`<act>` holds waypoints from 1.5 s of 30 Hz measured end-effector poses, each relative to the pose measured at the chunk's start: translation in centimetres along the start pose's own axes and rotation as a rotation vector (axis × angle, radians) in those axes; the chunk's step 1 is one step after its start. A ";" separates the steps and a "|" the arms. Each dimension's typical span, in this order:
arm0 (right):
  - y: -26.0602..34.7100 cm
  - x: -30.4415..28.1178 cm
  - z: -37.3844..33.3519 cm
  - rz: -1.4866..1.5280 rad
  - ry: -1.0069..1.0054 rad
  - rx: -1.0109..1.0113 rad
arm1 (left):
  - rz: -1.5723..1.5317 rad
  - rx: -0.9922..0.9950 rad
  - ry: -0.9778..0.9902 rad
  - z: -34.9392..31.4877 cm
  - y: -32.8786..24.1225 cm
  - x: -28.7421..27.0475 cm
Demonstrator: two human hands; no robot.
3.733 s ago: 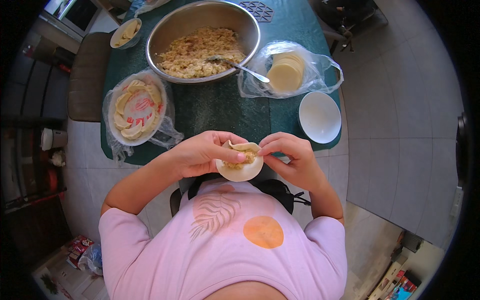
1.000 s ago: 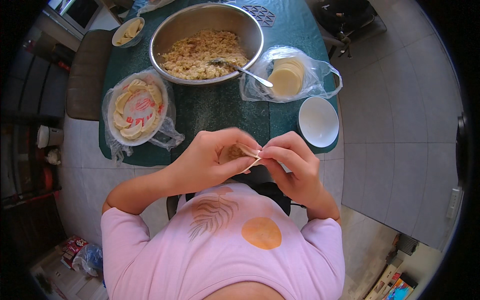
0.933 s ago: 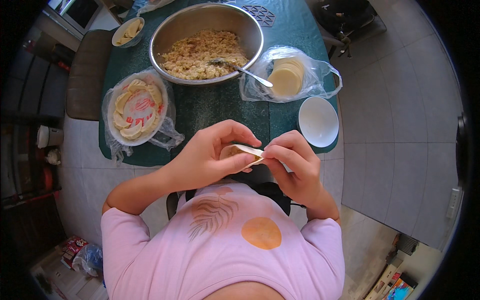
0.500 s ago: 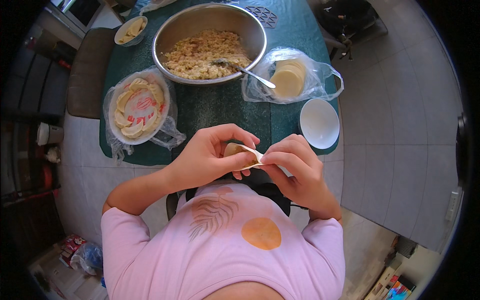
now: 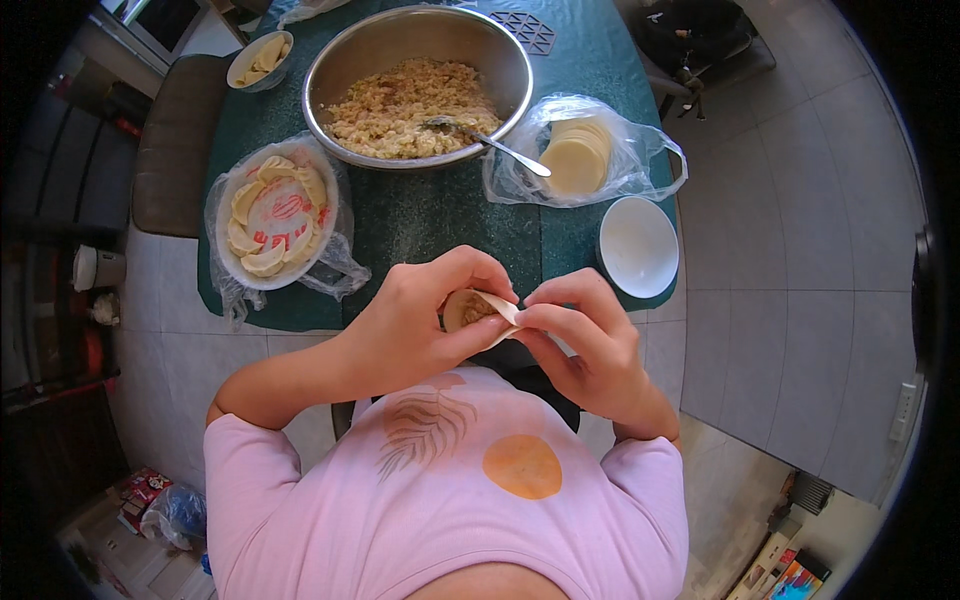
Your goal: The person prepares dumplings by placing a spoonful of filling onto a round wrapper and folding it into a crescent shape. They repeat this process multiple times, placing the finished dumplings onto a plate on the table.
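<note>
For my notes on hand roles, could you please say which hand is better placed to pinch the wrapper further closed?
Probably the right hand: its fingertips pinch one end of the wrapper, while the left hand cradles the open side, where filling shows.

Pretty safe to call this a home, dining area by the looks of it. A rectangular table with a dark green covering [image 5: 440, 215] is seen at 12 o'clock, with a dark brown padded chair [image 5: 180, 140] set right beside it at 10. Home-style food is spread about: a big round shiny steel bowl [image 5: 420, 38] of pale chopped filling [image 5: 415, 105], crescent-shaped cream dumplings [image 5: 264, 262] at 10, plus a half-folded pale dough wrapper [image 5: 457, 310] being handled dead centre. A pink printed short-sleeved T-shirt [image 5: 450, 520] is worn. Large grey floor tiles [image 5: 830, 240] are laid at 3, and household clutter, including a clear plastic bag [image 5: 175, 517], can be spotted at 8.
</note>
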State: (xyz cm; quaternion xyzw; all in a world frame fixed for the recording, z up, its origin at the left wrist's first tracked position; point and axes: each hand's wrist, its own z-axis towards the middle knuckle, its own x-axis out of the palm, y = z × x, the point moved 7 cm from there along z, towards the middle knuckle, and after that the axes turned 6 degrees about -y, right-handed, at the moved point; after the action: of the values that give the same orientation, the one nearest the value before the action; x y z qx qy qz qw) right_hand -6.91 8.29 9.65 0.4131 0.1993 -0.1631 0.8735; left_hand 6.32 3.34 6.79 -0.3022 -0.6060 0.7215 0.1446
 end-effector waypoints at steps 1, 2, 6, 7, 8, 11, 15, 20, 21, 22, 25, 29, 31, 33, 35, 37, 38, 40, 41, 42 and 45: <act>-0.1 -0.1 -0.1 0.016 -0.021 0.017 | -0.002 0.032 0.016 0.1 -0.2 0.0; -0.2 -0.3 -0.2 0.032 -0.042 0.033 | -0.163 -0.085 0.030 0.1 0.3 0.2; -0.7 -0.5 -0.4 0.056 -0.055 0.058 | -0.640 -0.347 0.075 -0.2 1.3 1.3; -0.8 -0.4 -0.4 0.059 -0.046 0.068 | -0.719 -0.360 0.083 -0.3 1.6 1.6; -0.9 -0.2 -0.4 0.063 -0.037 0.078 | -0.717 -0.375 0.084 -0.4 2.0 1.6; -0.4 -0.1 0.1 0.018 -0.030 0.067 | -0.695 -0.400 0.082 -0.5 2.7 1.5; 0.5 0.0 0.5 -0.093 0.047 -0.087 | -0.678 -0.389 0.034 -0.4 2.3 1.5; 0.3 0.0 0.3 -0.071 -0.011 -0.086 | -0.399 -0.254 0.051 0.1 1.7 0.6; 0.2 0.0 0.3 -0.055 -0.027 -0.070 | -0.377 -0.214 0.065 0.1 1.6 0.6; 0.2 0.0 0.3 -0.051 -0.025 -0.064 | -0.356 -0.173 0.079 0.2 1.5 0.6; 0.1 0.0 0.5 -0.050 -0.019 -0.051 | -0.320 -0.245 0.100 0.1 1.2 0.5; -0.2 -0.4 0.2 -0.052 -0.028 -0.030 | -0.559 -0.288 0.015 0.2 1.2 0.4; -0.4 -0.4 0.2 -0.022 -0.028 0.002 | -0.524 -0.307 0.047 0.2 1.2 0.2; -0.5 -0.4 0.4 0.028 -0.011 0.045 | -0.567 -0.333 0.053 0.2 1.4 0.2; 0.0 -0.2 0.7 0.033 0.010 0.018 | -0.595 -0.343 0.066 0.2 1.6 0.4; 0.5 -0.1 0.9 0.006 0.033 -0.039 | -0.607 -0.338 0.089 0.1 1.6 0.5; 0.7 -0.1 0.9 -0.023 0.046 -0.083 | -0.583 -0.337 0.106 0.1 1.6 0.5; 0.9 0.0 0.7 -0.060 0.060 -0.134 | -0.537 -0.332 0.144 0.2 1.6 0.6; 0.8 0.0 0.6 -0.064 0.062 -0.142 | -0.522 -0.330 0.129 0.3 1.6 0.5; 0.8 0.1 0.5 -0.069 0.064 -0.150 | -0.508 -0.328 0.114 0.4 1.6 0.5; 0.4 0.0 0.5 -0.011 0.018 -0.106 | -0.469 -0.325 0.071 0.4 1.4 0.2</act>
State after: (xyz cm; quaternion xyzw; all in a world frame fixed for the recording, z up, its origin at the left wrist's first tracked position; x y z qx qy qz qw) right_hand -6.61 8.11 10.20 0.3666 0.2178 -0.1535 0.8914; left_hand 6.14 2.79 5.39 -0.1982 -0.7616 0.5506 0.2786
